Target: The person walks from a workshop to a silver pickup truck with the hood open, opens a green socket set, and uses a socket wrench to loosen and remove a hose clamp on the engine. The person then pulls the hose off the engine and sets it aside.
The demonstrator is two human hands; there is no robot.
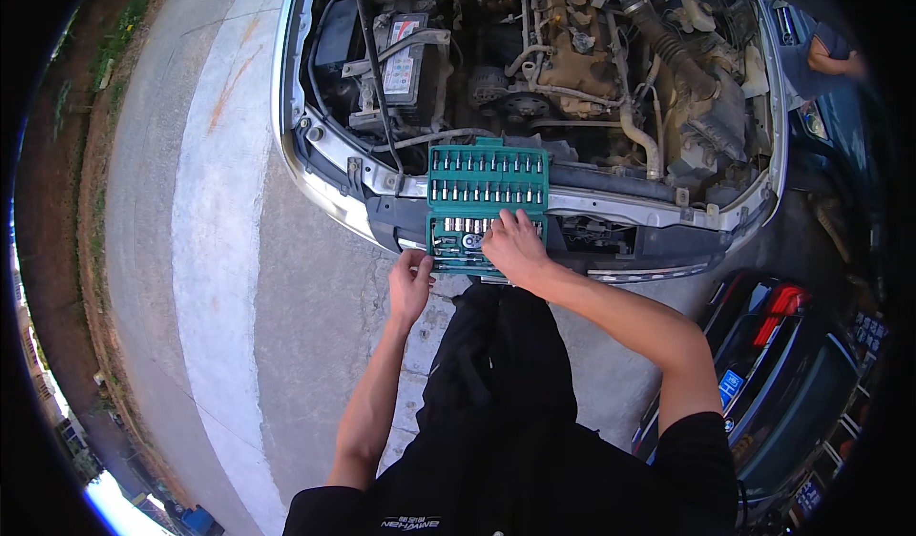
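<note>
Worn on the head, looking steeply down and forward over the wearer's own dark-clothed torso and both forearms. Wide fisheye, edges bending toward a black rim. Close to the green socket case (487,202) on the front crossmember of the car (611,207), open engine bay above it. Concrete ground (229,250) at left, another dark vehicle (792,383) at lower right. Single view only.

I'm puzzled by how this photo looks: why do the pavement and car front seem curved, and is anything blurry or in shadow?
Head view: the fisheye lens bends the concrete strip and car front toward a black rim; even daylight, no harsh glare; the green socket set and both hands, left hand and right hand, are sharp; the engine bay is dimmer; edges smear.
</note>
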